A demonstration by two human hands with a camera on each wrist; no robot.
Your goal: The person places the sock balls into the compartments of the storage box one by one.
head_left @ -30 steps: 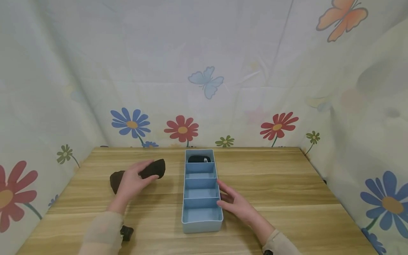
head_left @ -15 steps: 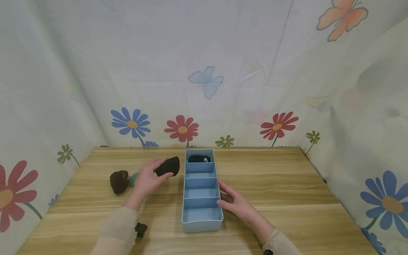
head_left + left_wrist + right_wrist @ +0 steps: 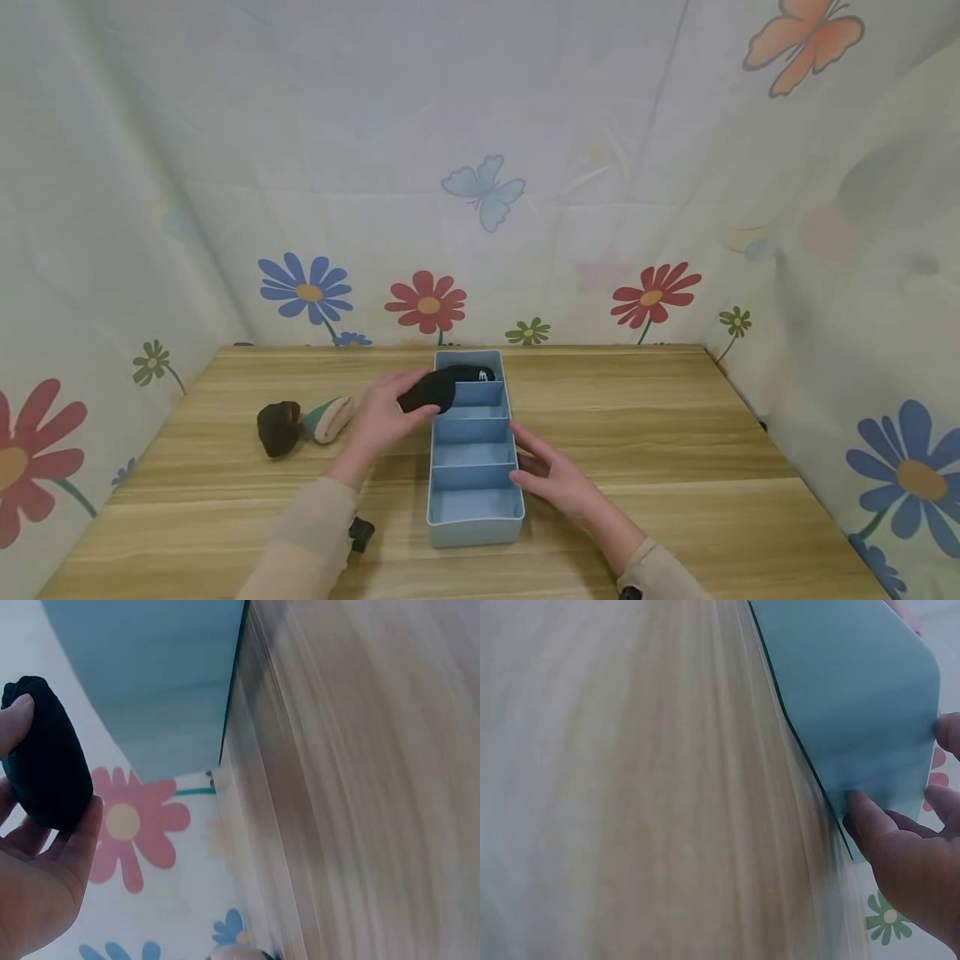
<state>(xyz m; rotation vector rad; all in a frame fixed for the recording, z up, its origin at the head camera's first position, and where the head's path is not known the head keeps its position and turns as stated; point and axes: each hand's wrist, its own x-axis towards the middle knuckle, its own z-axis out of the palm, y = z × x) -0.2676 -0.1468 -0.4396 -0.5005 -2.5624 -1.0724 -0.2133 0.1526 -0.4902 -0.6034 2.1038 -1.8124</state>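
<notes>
My left hand (image 3: 381,421) pinches a rolled black sock (image 3: 437,392) between thumb and fingers, over the left rim of a blue divided box (image 3: 476,534), beside its second compartment from the back. In the left wrist view the black sock (image 3: 51,761) is a smooth, rounded bundle above the box's side. My right hand (image 3: 562,486) rests its fingertips against the box's right wall; the right wrist view shows the fingers touching that wall (image 3: 847,697). Another black rolled sock (image 3: 471,373) with white lettering lies in the rearmost compartment, partly covered by the held one.
To the left on the wooden table (image 3: 637,417) lie a dark brown rolled bundle (image 3: 279,429) and a green and beige rolled bundle (image 3: 330,419), looking like socks. A flower-printed curtain (image 3: 570,250) stands behind the table and at both sides.
My left hand has carried the black sock rightwards from beside the other bundles to the box's left rim, uncovering the green and beige bundle. The right hand and box stay put.
</notes>
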